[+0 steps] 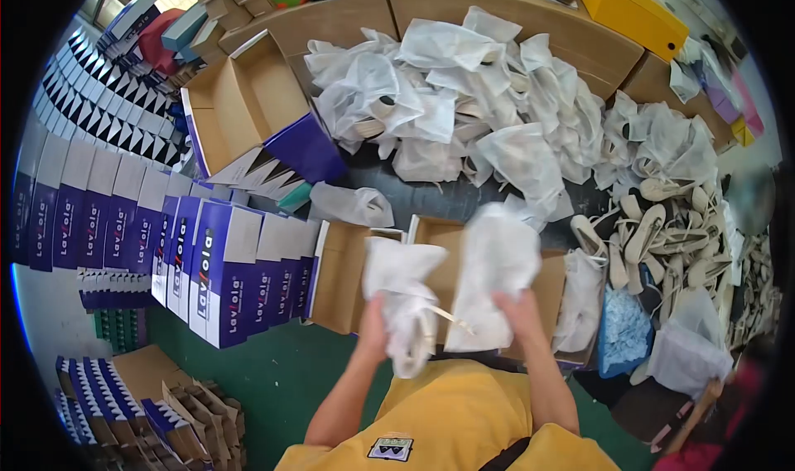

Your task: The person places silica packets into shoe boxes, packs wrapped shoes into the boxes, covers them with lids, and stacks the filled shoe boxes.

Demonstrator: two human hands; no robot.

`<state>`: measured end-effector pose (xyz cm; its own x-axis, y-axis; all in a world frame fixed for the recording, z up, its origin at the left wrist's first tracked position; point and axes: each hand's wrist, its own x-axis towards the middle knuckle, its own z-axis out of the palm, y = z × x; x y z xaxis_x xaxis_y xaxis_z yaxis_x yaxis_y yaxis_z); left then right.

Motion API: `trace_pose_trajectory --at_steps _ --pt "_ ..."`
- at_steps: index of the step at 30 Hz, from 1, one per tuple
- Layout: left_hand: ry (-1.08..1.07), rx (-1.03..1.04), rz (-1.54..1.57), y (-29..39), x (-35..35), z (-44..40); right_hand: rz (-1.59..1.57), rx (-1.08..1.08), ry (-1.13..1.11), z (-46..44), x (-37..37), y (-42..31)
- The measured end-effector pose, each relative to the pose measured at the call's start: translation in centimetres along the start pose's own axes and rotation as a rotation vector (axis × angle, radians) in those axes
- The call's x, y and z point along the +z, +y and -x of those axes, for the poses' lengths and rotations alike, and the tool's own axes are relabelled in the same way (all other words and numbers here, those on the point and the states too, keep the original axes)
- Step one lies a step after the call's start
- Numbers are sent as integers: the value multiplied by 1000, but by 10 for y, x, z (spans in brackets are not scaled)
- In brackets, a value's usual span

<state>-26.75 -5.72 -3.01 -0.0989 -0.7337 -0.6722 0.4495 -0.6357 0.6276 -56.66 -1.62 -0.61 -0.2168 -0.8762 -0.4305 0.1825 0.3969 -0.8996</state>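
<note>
Head view, the only one: I find the left hand (374, 328) curled on the left white bag (399, 276), a strap poking out, and the right hand (517, 315) gripping the right white bag (497, 264), which is blurred; I cannot tell how far most fingers close. Both bags hang above two open boxes (335, 276), in neither as yet. I judge the packing partway: upright purple boxes (217, 276) stand finished-looking at left, while a bag pile (451, 82) and loose shoes (646, 235) remain.

Count: two bags held; two open boxes beneath; one tilted open box (248, 98); at least four purple boxes nearest; pile and shoes overlap, uncountable.
</note>
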Motion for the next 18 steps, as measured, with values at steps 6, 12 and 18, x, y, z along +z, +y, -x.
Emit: trace_pose_trajectory --at_steps 6,12,18 --pt "-141 257 -1315 73 -111 -69 1214 -151 -349 -44 252 23" --pt "-543 633 -1609 58 -55 -63 1008 -70 -131 -20 214 -15" --pt "-700 843 -1968 29 -67 -70 896 -67 227 17 163 -48"
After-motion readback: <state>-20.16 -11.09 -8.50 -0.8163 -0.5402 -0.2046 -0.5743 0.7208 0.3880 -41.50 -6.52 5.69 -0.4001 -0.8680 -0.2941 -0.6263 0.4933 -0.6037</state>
